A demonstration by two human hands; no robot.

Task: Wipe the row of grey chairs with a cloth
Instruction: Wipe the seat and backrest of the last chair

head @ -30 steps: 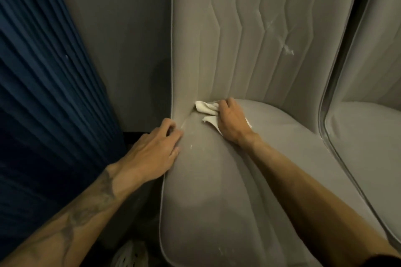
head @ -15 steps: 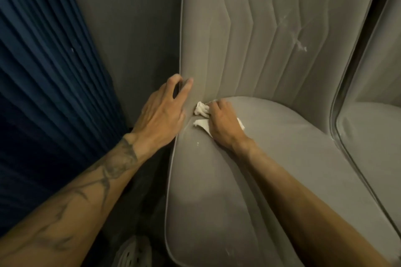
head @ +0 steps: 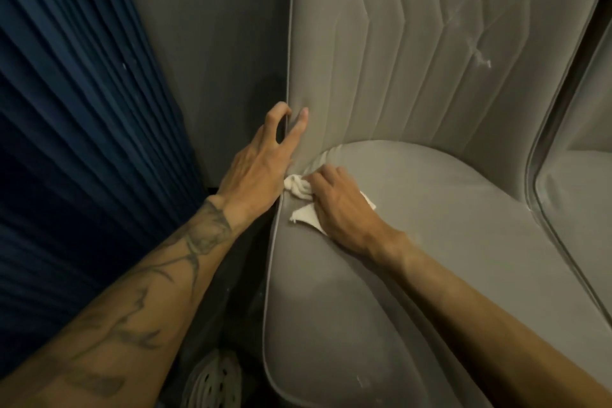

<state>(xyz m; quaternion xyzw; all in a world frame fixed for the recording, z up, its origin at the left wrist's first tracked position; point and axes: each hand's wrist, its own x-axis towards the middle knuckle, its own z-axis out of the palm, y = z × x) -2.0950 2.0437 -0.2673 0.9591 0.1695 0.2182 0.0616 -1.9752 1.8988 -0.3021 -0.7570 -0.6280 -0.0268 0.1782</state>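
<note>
Lying bunched in the rear left seat corner of the grey upholstered chair, the small white cloth was clutched by the right hand; the left hand had climbed to grip the backrest edge, likely bracing it.

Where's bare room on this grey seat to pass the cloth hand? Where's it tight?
Free: the grey padded seat between the right hand and the quilted grey backrest, across to the neighbouring grey chair; also its front, between the forearms. Crowded: the rear left corner, where the left hand grips the backrest edge beside the white cloth.
</note>
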